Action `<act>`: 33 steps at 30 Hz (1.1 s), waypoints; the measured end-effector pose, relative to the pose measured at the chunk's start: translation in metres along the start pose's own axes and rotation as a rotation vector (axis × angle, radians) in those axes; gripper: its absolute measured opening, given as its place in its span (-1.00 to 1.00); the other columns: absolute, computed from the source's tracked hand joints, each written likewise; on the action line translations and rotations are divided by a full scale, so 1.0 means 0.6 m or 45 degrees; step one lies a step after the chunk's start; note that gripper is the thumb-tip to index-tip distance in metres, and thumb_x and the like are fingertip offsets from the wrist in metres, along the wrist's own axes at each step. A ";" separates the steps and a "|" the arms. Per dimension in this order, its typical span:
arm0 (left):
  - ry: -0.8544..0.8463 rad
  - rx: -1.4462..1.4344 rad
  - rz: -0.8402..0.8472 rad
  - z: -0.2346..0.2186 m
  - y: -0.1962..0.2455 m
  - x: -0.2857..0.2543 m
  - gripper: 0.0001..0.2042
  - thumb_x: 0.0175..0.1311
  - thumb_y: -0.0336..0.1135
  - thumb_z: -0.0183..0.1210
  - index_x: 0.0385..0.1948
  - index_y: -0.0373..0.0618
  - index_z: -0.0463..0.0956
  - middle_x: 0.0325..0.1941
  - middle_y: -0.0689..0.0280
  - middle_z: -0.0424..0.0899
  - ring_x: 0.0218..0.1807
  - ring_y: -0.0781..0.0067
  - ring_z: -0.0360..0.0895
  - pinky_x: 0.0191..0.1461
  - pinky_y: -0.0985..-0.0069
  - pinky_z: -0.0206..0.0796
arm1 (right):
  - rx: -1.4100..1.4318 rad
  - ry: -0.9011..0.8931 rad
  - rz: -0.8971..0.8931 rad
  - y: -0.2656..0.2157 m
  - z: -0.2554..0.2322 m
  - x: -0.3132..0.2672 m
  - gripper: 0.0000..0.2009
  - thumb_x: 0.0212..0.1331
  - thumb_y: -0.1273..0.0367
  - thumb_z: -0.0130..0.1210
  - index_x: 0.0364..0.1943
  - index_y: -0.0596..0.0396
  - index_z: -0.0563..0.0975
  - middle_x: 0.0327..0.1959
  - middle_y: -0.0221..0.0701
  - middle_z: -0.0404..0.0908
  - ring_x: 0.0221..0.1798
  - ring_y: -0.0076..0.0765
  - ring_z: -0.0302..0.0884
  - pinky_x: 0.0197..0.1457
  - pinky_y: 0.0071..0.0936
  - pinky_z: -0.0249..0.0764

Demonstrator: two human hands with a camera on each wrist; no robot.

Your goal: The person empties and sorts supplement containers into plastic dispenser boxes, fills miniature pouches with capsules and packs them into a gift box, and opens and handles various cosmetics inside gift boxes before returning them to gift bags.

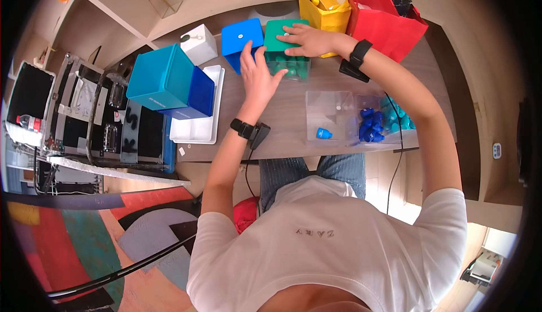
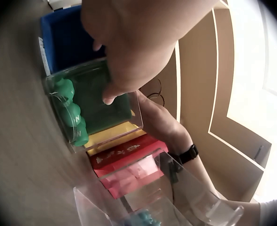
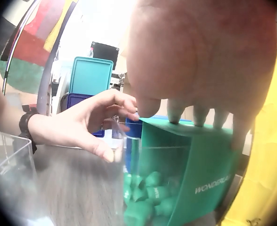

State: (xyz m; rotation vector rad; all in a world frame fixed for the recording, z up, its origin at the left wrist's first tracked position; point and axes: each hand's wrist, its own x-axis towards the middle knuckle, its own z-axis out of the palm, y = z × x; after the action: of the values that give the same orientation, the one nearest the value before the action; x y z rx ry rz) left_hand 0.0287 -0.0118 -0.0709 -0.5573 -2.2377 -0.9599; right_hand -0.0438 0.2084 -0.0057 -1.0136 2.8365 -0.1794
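Observation:
A clear box (image 1: 289,66) with a green lid (image 1: 279,36) stands at the back of the wooden table (image 1: 282,120), and green pieces (image 3: 148,197) lie inside it. My right hand (image 1: 309,40) lies flat on the lid, its fingertips (image 3: 176,110) reaching the lid's (image 3: 195,160) front edge. With straight fingers, my left hand (image 1: 258,75) touches the box's left side, between it and a blue box (image 1: 243,38). The left wrist view has the left hand's fingers (image 2: 115,92) against the clear wall (image 2: 96,94).
Behind the box stand a yellow bag (image 1: 324,1) and a red bag (image 1: 384,13). A white box (image 1: 199,44), stacked teal and blue boxes (image 1: 166,80) and a white tray (image 1: 197,114) lie left. A clear divided container (image 1: 333,114) near the front edge holds blue pieces (image 1: 370,126).

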 end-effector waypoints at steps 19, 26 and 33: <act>-0.206 0.699 0.186 0.048 -0.046 0.095 -0.31 0.00 0.08 0.50 0.17 -0.12 0.58 0.28 0.23 0.63 0.44 0.03 0.41 0.56 -0.31 -0.14 | -0.049 0.100 -0.063 -0.057 -0.020 -0.055 -0.21 0.24 0.24 0.30 0.56 -0.13 0.21 0.60 0.04 0.10 0.62 0.24 0.07 0.59 -0.04 0.22; -0.223 0.391 0.315 -0.016 0.004 0.034 -0.27 0.10 0.03 0.47 0.30 -0.12 0.47 0.48 0.09 0.40 0.55 -0.15 0.20 0.58 -0.18 -0.03 | 0.080 0.072 -0.246 -0.142 -0.078 -0.297 0.02 0.04 -0.17 0.36 0.52 0.10 0.22 0.50 0.06 0.27 0.51 0.21 0.24 0.51 -0.02 0.24; -1.082 -0.344 0.382 -0.089 0.131 -0.090 0.23 -0.21 0.11 0.61 0.56 -0.07 0.02 0.67 0.00 -0.04 0.65 -0.23 -0.01 0.62 0.00 0.05 | 0.039 0.035 0.027 -0.184 0.017 -0.386 0.16 -0.19 0.04 0.54 0.58 -0.05 0.12 0.57 0.00 0.12 0.57 0.21 0.12 0.57 0.14 0.08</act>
State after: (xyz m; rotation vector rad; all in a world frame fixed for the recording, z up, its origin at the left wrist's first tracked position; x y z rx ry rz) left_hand 0.1339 -0.0085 -0.0419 -1.6188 -2.6098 -0.9784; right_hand 0.2043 0.2701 0.0186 -0.9822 2.8590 -0.2359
